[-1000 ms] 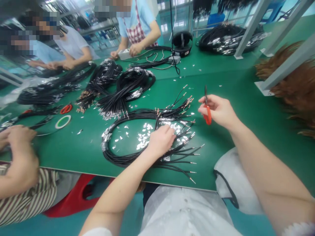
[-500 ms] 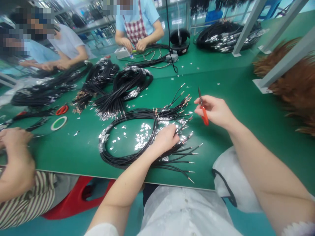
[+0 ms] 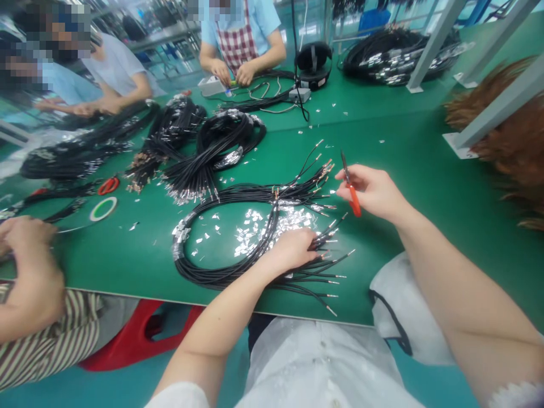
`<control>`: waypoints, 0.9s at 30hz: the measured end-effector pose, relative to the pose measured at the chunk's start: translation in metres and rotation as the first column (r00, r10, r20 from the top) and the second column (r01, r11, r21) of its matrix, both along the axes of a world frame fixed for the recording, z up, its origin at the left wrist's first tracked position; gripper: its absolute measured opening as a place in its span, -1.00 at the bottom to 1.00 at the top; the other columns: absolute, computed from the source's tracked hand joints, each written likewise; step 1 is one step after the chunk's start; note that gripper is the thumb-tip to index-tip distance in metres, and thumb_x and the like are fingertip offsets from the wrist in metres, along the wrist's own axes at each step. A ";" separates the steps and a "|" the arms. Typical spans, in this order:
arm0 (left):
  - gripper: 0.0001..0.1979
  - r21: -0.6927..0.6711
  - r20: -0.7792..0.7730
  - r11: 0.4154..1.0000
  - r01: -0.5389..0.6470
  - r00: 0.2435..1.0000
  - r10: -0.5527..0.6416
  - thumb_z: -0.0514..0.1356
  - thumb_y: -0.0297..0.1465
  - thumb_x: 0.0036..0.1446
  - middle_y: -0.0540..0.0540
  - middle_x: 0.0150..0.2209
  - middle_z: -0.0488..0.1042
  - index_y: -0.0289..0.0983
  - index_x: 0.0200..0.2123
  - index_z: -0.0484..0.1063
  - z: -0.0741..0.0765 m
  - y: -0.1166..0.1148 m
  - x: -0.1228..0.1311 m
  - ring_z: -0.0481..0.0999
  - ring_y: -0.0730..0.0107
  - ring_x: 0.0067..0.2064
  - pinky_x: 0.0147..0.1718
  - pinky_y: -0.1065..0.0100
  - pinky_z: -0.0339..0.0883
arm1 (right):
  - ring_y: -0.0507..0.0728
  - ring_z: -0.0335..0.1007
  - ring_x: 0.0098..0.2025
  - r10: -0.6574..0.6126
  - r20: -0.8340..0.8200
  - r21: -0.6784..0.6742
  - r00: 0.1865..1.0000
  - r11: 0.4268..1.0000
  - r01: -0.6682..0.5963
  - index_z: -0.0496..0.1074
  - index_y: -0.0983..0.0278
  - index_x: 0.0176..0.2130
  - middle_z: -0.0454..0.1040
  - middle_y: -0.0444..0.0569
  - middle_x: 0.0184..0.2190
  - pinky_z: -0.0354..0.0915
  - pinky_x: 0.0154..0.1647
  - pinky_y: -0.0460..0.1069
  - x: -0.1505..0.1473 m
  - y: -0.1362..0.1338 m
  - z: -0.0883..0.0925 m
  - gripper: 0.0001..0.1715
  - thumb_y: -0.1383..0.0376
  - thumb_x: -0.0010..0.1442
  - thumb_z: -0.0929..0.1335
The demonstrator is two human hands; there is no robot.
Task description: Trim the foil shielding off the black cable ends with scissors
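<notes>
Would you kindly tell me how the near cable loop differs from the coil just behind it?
The near cable loop is wide and open; the coil behind is tighter. The loop's ends fan rightward; the coil's ends face the near left. The left hand is on the loop; no hand touches the coil. Both have black cables and silvery wrapping.

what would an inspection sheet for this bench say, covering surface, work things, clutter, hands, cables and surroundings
Surface: green tabletop, bare patches between items
Work things: looped cable bundle lying flat; orange-handled tool held above the table
Clutter: small silver scraps inside the loop and near its free ends, strays farther out
Hands: left hand on the bundle's strands, grip partly hidden; right hand holds the tool
Cables: loop's free ends fan rightward; further black bundles lie beyond it
Surroundings: person in a checked apron across the table; metal posts and brown pile at right
</notes>
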State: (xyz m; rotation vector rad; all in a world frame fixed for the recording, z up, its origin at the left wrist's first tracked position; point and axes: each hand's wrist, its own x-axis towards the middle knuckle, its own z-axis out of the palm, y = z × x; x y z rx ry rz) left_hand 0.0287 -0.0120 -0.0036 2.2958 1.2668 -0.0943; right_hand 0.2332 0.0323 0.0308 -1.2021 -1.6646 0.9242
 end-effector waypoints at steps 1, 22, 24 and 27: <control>-0.88 0.015 0.011 1.000 -0.009 1.000 0.009 0.15 -0.34 -0.03 -0.11 -0.39 0.41 -0.28 -0.46 0.31 0.001 -0.001 -0.001 0.37 0.28 -0.37 -0.43 0.34 0.13 | 0.02 0.29 -0.52 0.002 -0.006 -0.002 1.000 1.000 -0.002 0.40 0.26 -0.32 0.39 -0.17 -0.54 0.27 -0.45 -0.06 0.000 0.000 0.000 -0.74 0.31 -0.12 0.41; -0.78 -0.603 0.786 0.779 -0.170 0.038 0.617 0.25 -0.34 -0.01 0.08 -0.55 0.33 -0.28 -0.38 0.24 0.010 0.022 -0.038 0.27 0.60 -0.60 -0.65 0.50 0.14 | 0.07 0.40 -0.41 0.033 -0.276 -0.185 0.960 0.979 -0.087 0.36 0.27 -0.30 0.45 -0.10 -0.46 0.34 -0.32 0.02 -0.074 -0.022 -0.012 -0.62 0.20 -0.13 0.48; -0.80 -0.594 0.793 0.786 -0.170 0.042 0.608 0.23 -0.34 0.01 0.07 -0.54 0.33 -0.28 -0.38 0.25 0.010 0.022 -0.040 0.27 0.59 -0.59 -0.64 0.50 0.14 | 0.06 0.39 -0.45 -0.009 -0.262 -0.203 0.965 0.978 -0.046 0.34 0.26 -0.32 0.44 -0.12 -0.47 0.34 -0.37 0.00 -0.077 -0.021 -0.015 -0.63 0.22 -0.15 0.48; -0.82 -0.563 0.806 0.802 -0.202 0.080 0.586 0.24 -0.35 0.00 0.07 -0.53 0.33 -0.29 -0.38 0.29 0.004 0.023 -0.040 0.30 0.60 -0.56 -0.59 0.50 0.19 | 0.04 0.38 -0.48 0.023 -0.332 -0.258 0.943 0.959 -0.114 0.33 0.26 -0.33 0.43 -0.14 -0.49 0.35 -0.42 -0.03 -0.082 -0.022 -0.017 -0.64 0.22 -0.13 0.47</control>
